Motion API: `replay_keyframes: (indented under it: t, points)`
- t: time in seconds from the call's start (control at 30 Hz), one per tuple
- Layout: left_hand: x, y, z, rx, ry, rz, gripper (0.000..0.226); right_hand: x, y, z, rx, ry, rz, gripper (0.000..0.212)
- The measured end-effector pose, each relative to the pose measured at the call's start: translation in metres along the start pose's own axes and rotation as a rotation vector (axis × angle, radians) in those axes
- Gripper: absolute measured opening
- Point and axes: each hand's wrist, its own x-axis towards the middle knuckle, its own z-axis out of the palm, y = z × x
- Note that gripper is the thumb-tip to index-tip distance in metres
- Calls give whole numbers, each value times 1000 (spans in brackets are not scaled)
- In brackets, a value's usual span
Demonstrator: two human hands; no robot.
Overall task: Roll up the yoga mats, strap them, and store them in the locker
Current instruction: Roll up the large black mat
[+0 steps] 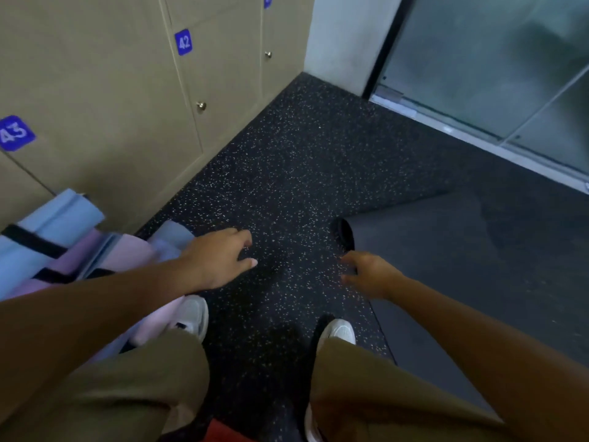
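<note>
Lying flat, dark mat (462,250) runs up-right, rolled end (342,234) near empty, loose-fingered right hand (371,274).

Open floor (287,186) between mats (63,244)

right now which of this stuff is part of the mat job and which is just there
Part of the job:
- dark mat, partly rolled on the floor
- strapped blue mat and pink mat by the lockers
- lockers, doors closed
- left hand and right hand, both holding nothing

Just there:
- glass door
- white shoes
- speckled floor
</note>
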Motion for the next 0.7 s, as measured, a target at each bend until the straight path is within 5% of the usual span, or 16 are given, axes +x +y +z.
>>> replay_keyframes:
  t: [0.5, 0.7]
  points:
    - [124, 28, 109, -12, -159, -3, 42, 175, 109, 63, -300, -178, 240, 70]
    - [149, 29, 143, -48, -195, -7, 43, 218, 129, 110, -235, -205, 317, 76]
